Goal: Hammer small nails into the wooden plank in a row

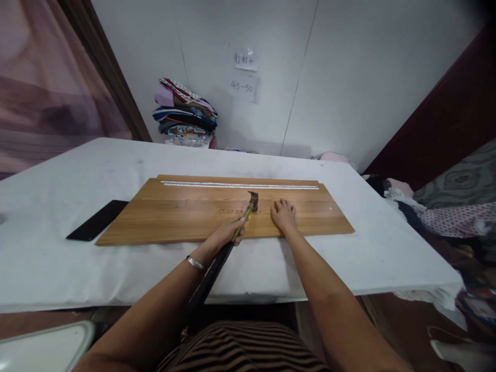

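My left hand (pixel 227 233) is closed around the shaft of a hammer (pixel 248 205), high up near its head. The dark hammer head rests just above a row of small nails or marks (pixel 236 211) in a wooden board (pixel 174 217) lying on the white table (pixel 58 248). My right hand (pixel 283 214) lies flat on the board just right of the hammer head, fingers stretched out. A bracelet (pixel 195 263) sits on my left wrist. The hammer's long dark handle runs back toward my lap.
A white measuring strip (pixel 240 185) lies along the board's far edge. A black phone (pixel 97 220) rests left of the board. Folded fabrics (pixel 186 113) are stacked against the white wall, with paper notes (pixel 245 75) taped above. Clothes pile up at the right (pixel 457 217).
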### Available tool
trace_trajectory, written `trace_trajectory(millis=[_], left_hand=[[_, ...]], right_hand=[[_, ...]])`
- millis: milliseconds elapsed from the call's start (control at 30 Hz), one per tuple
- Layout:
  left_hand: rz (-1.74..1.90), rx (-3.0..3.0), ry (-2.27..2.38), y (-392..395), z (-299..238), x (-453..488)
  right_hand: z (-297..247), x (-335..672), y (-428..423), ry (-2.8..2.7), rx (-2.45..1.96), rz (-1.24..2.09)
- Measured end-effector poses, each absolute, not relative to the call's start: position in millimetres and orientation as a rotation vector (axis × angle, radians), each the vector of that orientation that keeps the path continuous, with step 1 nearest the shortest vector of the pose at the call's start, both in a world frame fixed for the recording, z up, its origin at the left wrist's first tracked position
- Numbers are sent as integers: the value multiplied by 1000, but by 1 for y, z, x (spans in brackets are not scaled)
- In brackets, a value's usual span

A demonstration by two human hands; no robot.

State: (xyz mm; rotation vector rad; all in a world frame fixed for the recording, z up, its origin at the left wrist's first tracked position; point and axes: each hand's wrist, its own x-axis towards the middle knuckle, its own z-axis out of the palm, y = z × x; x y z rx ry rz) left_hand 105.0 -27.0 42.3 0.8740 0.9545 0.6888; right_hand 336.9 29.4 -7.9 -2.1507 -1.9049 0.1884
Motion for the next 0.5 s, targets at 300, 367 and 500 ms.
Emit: trace_trajectory(millis=[300,367,500], left_hand=[[701,893,1005,-29,48,107],[695,893,1010,-30,48,108],[693,895,986,-29,49,107]], right_hand=[[-7,338,29,-1906,-2127,183],[-6,338,29,-1909,-2129,182],[-7,337,29,-1903,-2136,173]])
